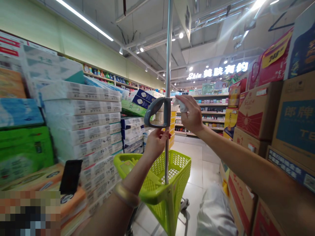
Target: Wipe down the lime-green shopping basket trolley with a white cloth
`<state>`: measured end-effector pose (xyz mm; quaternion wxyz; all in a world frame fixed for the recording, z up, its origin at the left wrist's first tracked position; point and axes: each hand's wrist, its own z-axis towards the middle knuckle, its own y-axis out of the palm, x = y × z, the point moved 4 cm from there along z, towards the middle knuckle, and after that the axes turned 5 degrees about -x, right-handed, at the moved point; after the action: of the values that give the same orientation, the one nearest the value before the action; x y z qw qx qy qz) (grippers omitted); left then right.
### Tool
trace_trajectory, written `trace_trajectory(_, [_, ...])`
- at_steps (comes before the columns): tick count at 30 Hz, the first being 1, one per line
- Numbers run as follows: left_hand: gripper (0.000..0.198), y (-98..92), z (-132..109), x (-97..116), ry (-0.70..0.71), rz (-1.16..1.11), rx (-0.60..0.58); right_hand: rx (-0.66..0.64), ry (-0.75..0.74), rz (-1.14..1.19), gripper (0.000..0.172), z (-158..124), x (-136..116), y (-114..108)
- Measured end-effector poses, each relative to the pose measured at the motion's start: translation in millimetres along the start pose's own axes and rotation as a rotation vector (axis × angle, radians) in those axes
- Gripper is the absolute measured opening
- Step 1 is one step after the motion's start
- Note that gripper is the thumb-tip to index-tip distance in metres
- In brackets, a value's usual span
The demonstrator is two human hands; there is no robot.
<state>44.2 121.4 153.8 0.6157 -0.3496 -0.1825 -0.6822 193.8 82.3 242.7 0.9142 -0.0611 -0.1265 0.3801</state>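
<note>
Left hand (157,142): forearm reaching up and forward, gold-toned bangle (126,195) at the wrist; fingers closed on the upright silver metal pole (169,55), just below the grey plastic loop handle (167,113).

Right hand (194,114): raised at handle height, arm extended from the right, wrist bent; fingers drawn together on a crumpled white wipe (181,105), held just beside the handle; contact with it cannot be told.

Lime-green perforated plastic trolley basket (183,165): below the hands, on the floor (194,193); pole rising from its near rim, lattice bottom visible.

Brown and red cardboard cartons (258,108): stacked right, contents hidden.

White film-wrapped packs (98,108): stacked left.

Black phone (71,177): propped on orange packs (73,205), lower left.
</note>
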Motion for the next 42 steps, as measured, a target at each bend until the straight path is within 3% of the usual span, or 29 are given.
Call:
trace_trajectory(4, [0.025,-0.3,-0.5,-0.1,0.003,0.024,0.004,-0.031,0.218,0.131,0.061,9.6,0.5,25.2])
trace_trajectory(8, [0.032,-2.1,-0.8,-1.7,-0.010,-0.005,-0.011,-0.030,0.396,0.276,0.060,-15.1,-9.6,45.7])
trace_trajectory(11, [0.035,-3.5,-1.3,-2.2,-0.021,-0.037,-0.010,-0.050,0.457,0.375,0.057,-28.9,-16.6,48.2])
trace_trajectory(19, [0.042,-7.6,-8.2,-5.0,-0.111,-0.238,0.036,-0.115,0.624,0.660,0.058,-33.1,-21.2,52.1])
trace_trajectory(22, [0.045,-14.7,-22.3,-15.3,-0.144,-0.275,0.111,-0.119,0.673,0.752,0.054,-64.1,-33.6,63.0])
trace_trajectory(26, [0.035,-19.0,-56.6,-35.0,-0.155,-0.059,0.203,-0.151,0.748,0.677,0.048,-125.0,-54.7,76.8])
trace_trajectory(29, [0.037,-10.0,-86.4,-48.8,-0.127,0.118,0.173,-0.258,0.800,0.680,0.045,-174.3,-68.1,89.3])
trace_trajectory(33, [0.043,6.2,-116.1,-64.1,-0.121,0.316,0.049,-0.335,0.754,0.622,0.046,-228.0,-78.9,103.0])
trace_trajectory(37, [0.055,8.4,-126.7,-69.8,-0.118,0.463,-0.066,-0.339,0.713,0.450,0.044,-255.2,-87.2,109.2])
trace_trajectory(42, [0.058,-2.8,-127.1,-70.2,-0.170,0.447,-0.128,-0.330,0.670,0.336,0.055,-257.4,-99.4,106.0])
